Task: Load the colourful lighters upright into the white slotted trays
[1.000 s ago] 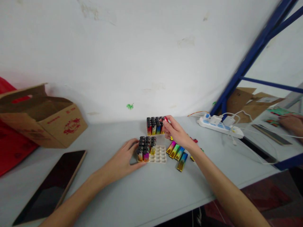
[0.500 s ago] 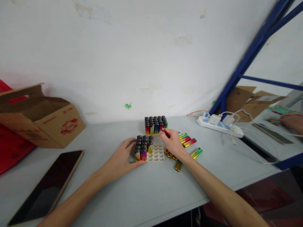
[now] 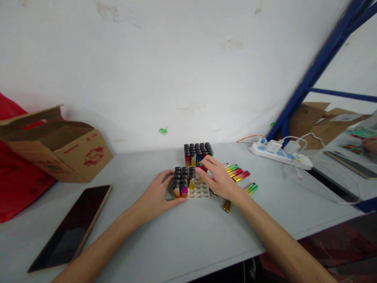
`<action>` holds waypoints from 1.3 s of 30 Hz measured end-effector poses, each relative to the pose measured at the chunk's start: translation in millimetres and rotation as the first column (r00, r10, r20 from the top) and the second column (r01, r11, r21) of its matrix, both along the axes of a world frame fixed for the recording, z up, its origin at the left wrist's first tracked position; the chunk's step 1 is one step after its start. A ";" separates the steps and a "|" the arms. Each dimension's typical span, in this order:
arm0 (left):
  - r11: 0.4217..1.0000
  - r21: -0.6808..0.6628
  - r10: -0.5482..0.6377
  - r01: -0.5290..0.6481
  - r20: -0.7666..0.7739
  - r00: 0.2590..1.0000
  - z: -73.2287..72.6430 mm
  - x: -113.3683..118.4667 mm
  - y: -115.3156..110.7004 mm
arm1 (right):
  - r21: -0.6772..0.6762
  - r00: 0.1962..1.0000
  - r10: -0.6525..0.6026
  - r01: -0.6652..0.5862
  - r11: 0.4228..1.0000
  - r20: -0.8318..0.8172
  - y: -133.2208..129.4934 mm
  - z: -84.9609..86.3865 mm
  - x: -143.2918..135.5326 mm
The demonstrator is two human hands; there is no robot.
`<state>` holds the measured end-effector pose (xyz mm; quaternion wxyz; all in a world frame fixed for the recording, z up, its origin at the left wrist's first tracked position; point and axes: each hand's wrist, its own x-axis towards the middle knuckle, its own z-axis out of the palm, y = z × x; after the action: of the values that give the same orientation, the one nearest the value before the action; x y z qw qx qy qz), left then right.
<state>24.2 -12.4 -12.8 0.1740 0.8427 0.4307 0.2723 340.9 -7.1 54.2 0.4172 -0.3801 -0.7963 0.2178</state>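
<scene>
A pale tray (image 3: 203,193) with rows of round-cornered slots lies on the table, its left part filled with upright black-topped lighters (image 3: 184,191). My left hand (image 3: 160,193) curves around the tray's left side, thumb along the front edge and fingers behind. Over the tray's back right, my right hand (image 3: 218,177) pinches a lighter (image 3: 200,165) with a dark top; its lower part is mostly hidden by the fingers. Several shiny loose lighters (image 3: 242,175) in red, green and gold lie right of the tray, some partly covered by my right hand.
Behind the tray stands a full block of upright lighters (image 3: 193,158). A tablet (image 3: 70,228) and an open cardboard box (image 3: 79,157) are at left, beside a red bag (image 3: 23,188). On the right are a power strip (image 3: 279,156) with cables, a blue frame (image 3: 309,78) and another person's hand (image 3: 370,144).
My right hand has brought the lighter from beside the back block down to the tray's back slots. My left hand stays on the tray. The whole view has shifted slightly.
</scene>
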 end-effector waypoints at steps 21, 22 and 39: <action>0.999 0.011 -0.035 0.035 0.002 0.999 1.1 -1.8 1.4 | 0.117 0.950 0.109 -0.149 0.982 0.294 3.1 -35.3 4.5; 0.999 0.010 -0.034 0.034 -0.002 0.999 0.9 -1.9 1.5 | 0.135 0.948 0.105 -0.152 0.979 0.301 2.6 -36.3 5.1; 0.998 0.038 -0.043 0.043 0.003 0.999 -5.0 -5.4 5.1 | 0.109 0.853 0.046 -0.120 0.987 0.521 1.6 -27.1 -1.2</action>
<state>18.8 -7.2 -17.8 0.1647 0.8544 0.4070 0.2780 339.6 -5.5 27.1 0.2038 -0.3601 -0.9077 0.0704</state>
